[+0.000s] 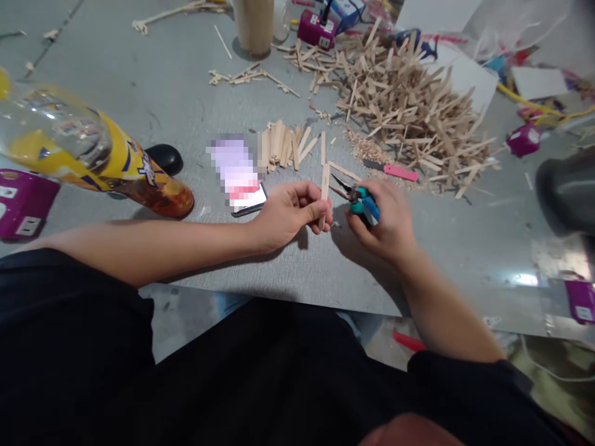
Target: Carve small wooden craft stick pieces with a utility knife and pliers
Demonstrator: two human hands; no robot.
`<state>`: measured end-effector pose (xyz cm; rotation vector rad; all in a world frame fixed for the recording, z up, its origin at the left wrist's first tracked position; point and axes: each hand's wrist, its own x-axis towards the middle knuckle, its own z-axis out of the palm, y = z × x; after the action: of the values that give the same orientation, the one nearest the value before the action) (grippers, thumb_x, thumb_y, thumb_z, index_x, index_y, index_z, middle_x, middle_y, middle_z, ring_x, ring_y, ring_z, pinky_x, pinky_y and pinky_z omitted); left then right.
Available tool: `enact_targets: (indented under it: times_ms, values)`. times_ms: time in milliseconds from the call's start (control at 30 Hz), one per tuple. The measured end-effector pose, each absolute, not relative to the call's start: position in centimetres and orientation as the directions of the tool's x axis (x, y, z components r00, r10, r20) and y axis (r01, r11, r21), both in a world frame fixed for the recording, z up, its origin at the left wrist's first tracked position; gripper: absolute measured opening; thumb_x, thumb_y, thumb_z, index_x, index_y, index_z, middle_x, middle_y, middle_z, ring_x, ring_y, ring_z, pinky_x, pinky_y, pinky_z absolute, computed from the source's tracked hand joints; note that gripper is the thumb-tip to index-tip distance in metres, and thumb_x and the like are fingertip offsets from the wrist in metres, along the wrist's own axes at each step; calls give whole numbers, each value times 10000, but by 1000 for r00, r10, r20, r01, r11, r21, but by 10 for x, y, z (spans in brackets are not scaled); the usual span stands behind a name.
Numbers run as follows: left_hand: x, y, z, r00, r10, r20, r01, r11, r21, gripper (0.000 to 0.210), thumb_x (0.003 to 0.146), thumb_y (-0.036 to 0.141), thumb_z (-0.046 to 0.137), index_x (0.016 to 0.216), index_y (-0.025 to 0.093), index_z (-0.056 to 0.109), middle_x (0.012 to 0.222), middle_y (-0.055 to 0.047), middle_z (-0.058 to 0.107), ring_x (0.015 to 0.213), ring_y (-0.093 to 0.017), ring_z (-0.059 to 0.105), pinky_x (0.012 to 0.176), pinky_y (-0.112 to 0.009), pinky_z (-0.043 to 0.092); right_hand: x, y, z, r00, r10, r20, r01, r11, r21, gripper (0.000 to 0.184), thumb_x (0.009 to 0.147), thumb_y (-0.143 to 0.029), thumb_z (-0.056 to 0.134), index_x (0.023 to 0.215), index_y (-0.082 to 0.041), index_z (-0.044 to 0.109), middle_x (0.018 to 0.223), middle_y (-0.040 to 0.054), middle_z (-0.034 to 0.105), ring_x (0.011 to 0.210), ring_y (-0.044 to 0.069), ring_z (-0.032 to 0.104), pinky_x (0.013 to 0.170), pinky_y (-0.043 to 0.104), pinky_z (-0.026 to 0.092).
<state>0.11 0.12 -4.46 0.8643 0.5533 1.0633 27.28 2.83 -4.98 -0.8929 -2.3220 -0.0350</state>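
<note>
A: What do you grasp with your left hand?

B: Its thumb and fingers pinch the lower part of one flat wooden stick. This stick is held above the grey table, not far from the near edge, and its free end points toward the far side.

A: And what about your right hand?

B: It is closed around the handles of the pliers, which have green and blue grips. The jaws stand a little apart, and their tips point at the stick from its right side. They are just beside it; if they touch it, I cannot tell.

A: Which things lie around your hands?

B: Beyond your left hand, farther from the near edge, a small row of flat sticks lies on the table. The phone is to the left of this row, just beside your left hand. Beyond your right hand you have the pink-handled tool, and next to it a little pile of wood shavings.

A: And toward the far side of the table?

B: There, on the right, a large heap of sticks spreads. On the left part of the table, a bottle with a yellow label stands.
</note>
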Motion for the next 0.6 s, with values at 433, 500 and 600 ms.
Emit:
enact_targets:
  times_ms: [433, 500, 600]
  values:
    - [1, 0, -42, 469, 882, -54, -487, 309, 817, 720, 772, 701, 1135, 875, 199, 629, 784, -6, 828, 687, -132, 826, 582, -204, 638, 265, 20, -56, -558, 639, 530, 625, 744, -239, 559, 1141, -299, 673, 1685, -316, 547, 1380, 177, 792, 1252, 412, 769, 1020, 611, 647]
    - [1, -1, -41, 474, 879, -55, -478, 309, 822, 719, 774, 704, 1132, 863, 203, 624, 776, -11, 826, 688, -137, 829, 577, -207, 636, 265, 16, -57, -552, 674, 491, 658, 714, -239, 559, 1154, -306, 642, 1701, -321, 532, 1424, 188, 785, 1285, 432, 762, 1035, 641, 631]
    - [0, -2, -41, 465, 883, -62, -447, 295, 844, 650, 838, 624, 1123, 859, 204, 628, 780, -26, 830, 681, -142, 824, 566, -211, 627, 261, 11, -59, -530, 706, 469, 703, 676, -223, 554, 1170, -324, 607, 1716, -322, 513, 1467, 203, 777, 1320, 459, 750, 1053, 683, 616]
